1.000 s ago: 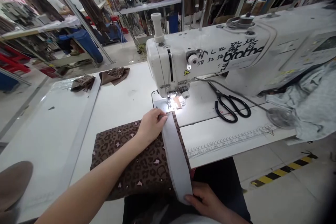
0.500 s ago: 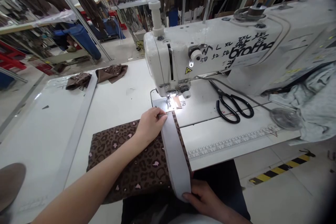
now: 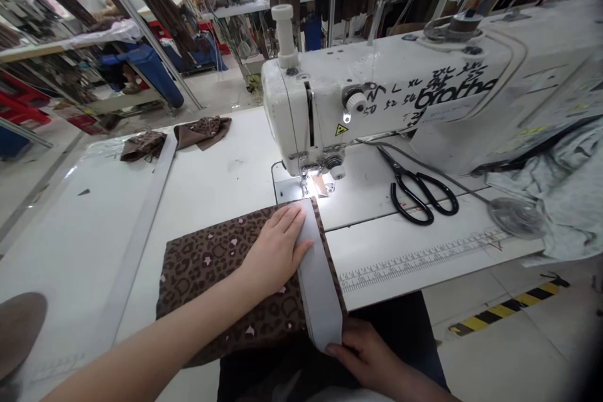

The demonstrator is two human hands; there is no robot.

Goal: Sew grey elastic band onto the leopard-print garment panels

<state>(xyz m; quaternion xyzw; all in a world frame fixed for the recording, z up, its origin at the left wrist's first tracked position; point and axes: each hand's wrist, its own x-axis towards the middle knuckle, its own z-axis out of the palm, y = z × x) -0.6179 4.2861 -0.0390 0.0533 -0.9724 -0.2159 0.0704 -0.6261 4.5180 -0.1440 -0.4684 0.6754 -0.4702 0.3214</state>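
Observation:
A brown leopard-print fabric (image 3: 202,276) lies on the white table, its far edge just in front of the needle area of a white sewing machine (image 3: 311,107). Along the fabric's right side runs a pale grey strip (image 3: 323,289). My left hand (image 3: 277,245) rests flat on the fabric and the strip's left edge near the needle, fingers extended, thumb apart. At the near end of the strip, my right hand (image 3: 365,352) pinches the strip and fabric corner between thumb and fingers.
Black-handled scissors (image 3: 419,191) lie right of the needle, beyond a printed ruler (image 3: 414,257). Brown fabric scraps (image 3: 202,132) sit at the table's back left, beside a long pale strip (image 3: 141,232). Pale cloth (image 3: 565,195) lies far right. Other people sit in the background.
My left hand has gone from pinching near the strip's top to lying flatter, with fingers spread over fabric and strip. The strip's upper part has shifted slightly right. My right hand keeps its hold.

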